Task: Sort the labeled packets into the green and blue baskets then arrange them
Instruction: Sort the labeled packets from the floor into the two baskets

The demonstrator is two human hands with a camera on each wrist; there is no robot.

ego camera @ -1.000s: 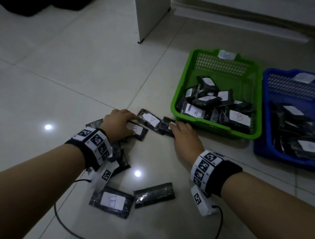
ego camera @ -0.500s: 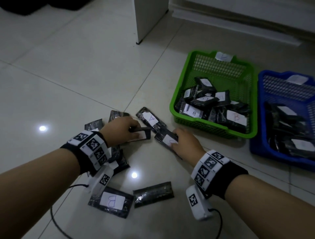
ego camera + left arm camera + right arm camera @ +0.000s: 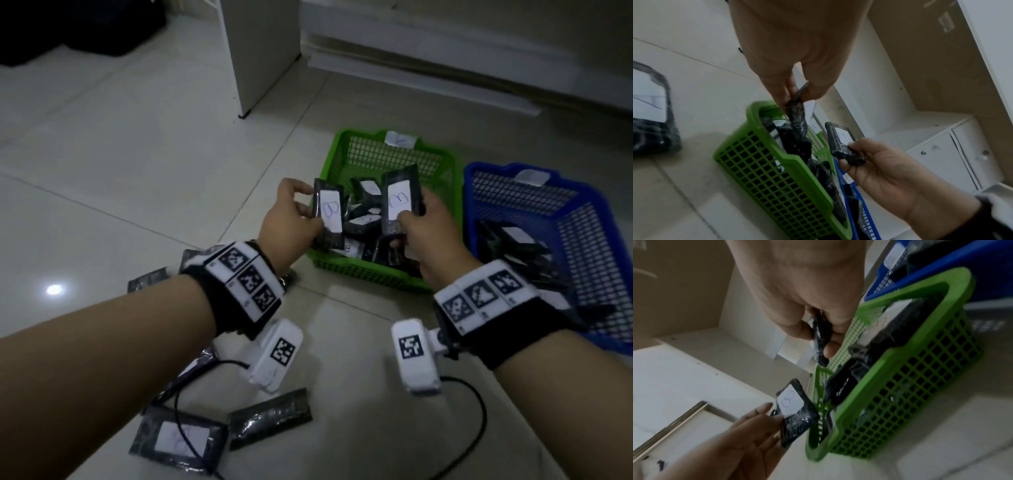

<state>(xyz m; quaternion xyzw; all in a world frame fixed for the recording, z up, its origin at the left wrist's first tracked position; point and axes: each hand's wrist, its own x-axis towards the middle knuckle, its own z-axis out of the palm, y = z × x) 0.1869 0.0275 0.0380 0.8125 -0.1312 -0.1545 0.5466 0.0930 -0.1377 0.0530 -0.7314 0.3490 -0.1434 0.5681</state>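
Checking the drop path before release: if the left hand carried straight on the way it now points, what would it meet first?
Probably the green basket: the left hand holds its B packet over the near left rim, so rim or packets inside come first; depth is uncertain.

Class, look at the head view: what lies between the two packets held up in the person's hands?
In the head view, the green basket shows through the gap between the left packet and the right packet, with black labeled packets piled inside it.

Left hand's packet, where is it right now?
In the head view the B-labelled packet is pinched in the left hand, above the green basket's left near corner, beside the right hand's packet.
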